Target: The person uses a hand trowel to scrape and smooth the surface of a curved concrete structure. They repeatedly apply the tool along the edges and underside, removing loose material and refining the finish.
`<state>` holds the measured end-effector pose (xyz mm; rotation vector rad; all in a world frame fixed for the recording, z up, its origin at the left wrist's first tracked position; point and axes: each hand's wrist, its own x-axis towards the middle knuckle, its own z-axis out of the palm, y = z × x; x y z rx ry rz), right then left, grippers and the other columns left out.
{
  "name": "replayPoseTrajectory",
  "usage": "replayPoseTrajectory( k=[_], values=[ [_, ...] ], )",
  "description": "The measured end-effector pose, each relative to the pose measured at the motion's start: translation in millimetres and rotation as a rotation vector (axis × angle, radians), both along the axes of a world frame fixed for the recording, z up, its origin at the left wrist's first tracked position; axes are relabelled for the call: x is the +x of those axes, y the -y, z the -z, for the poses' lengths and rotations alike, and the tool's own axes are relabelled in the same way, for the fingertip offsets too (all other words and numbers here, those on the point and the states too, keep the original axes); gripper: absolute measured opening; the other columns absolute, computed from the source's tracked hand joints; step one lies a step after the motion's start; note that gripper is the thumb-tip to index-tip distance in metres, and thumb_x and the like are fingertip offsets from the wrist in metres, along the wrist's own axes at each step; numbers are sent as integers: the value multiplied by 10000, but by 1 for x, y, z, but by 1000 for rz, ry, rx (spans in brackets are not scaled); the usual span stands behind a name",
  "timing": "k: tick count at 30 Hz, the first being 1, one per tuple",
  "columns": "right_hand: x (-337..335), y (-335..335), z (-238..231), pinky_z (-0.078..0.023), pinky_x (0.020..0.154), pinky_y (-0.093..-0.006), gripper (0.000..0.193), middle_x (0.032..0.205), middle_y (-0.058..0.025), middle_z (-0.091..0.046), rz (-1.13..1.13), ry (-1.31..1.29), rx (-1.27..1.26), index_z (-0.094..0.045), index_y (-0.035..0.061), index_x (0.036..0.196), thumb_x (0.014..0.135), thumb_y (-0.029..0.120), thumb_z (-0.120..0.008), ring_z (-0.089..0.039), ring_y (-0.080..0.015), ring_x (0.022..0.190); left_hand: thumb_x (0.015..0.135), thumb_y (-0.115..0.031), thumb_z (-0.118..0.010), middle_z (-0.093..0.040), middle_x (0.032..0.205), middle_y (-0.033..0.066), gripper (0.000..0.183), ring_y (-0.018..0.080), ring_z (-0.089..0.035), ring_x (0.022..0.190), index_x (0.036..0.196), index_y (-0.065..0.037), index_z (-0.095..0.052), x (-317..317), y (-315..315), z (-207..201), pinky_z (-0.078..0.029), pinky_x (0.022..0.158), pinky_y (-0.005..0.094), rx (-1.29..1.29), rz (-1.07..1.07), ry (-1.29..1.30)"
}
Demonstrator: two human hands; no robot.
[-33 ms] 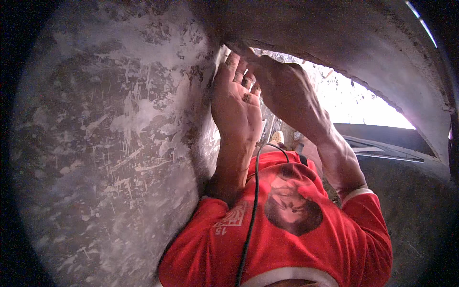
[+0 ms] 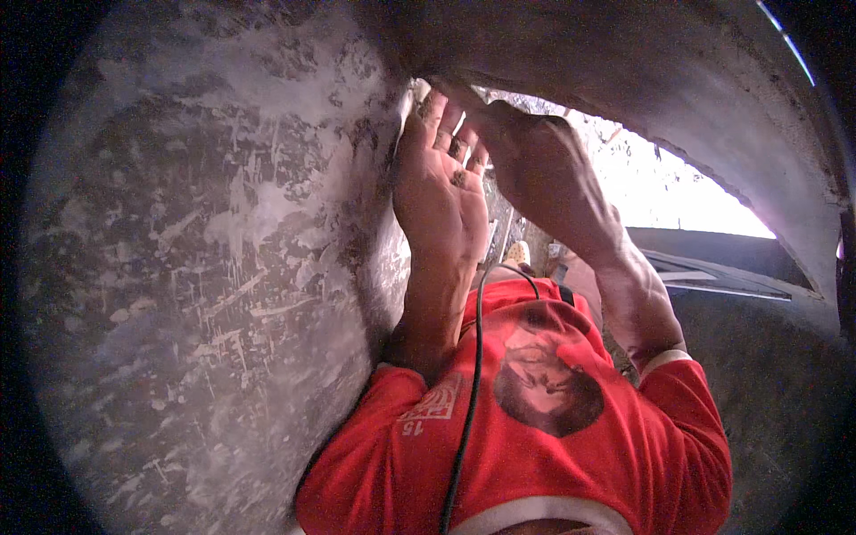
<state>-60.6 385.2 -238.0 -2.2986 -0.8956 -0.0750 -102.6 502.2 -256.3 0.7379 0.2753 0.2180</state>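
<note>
My left hand (image 2: pixel 441 196) is raised beside the wall, palm toward me, fingers stretched up and slightly apart. Small brown clumps (image 2: pixel 458 178) of a mud-like material stick to its palm and fingers. Close on its right is my right hand (image 2: pixel 539 156), its back toward me. The right fingers reach up and left into the dark corner where the wall meets the overhanging surface. Shadow hides those fingertips, so whatever they touch or hold does not show.
A rough, blotched grey wall (image 2: pixel 205 259) rises close on my left. The dark curved overhang (image 2: pixel 678 71) spans the top and right, with a bright gap beneath its edge. A black cable (image 2: pixel 473 383) runs down over my red shirt. A grey angular frame (image 2: pixel 713 281) lies at right.
My right hand has shifted very slightly, and a little more of my left fingers shows beside it. The left hand stays almost in place.
</note>
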Motion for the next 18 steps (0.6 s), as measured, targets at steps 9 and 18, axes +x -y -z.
replayPoseTrajectory(
  k=[9,18],
  values=[
    [10,-1,-4,-581,690,-452,150,860,-198,-709,1,59,-6,-669,29,977,849,62,-599,-719,-358,806,1023,-511,-403,-196,1622,155,749,401,-140,1503,1579,-48,-212,-1,3,-2,-78,1208,542,-72,91,22],
    [9,17,-13,-543,647,-434,241,824,-178,-697,-51,119,168,-680,27,1094,983,201,-556,-690,-339,715,1073,-427,-352,-459,1482,194,540,282,-406,1387,1381,-5,-490,-3,20,-4,-266,1165,467,258,-190,-45]
  ],
)
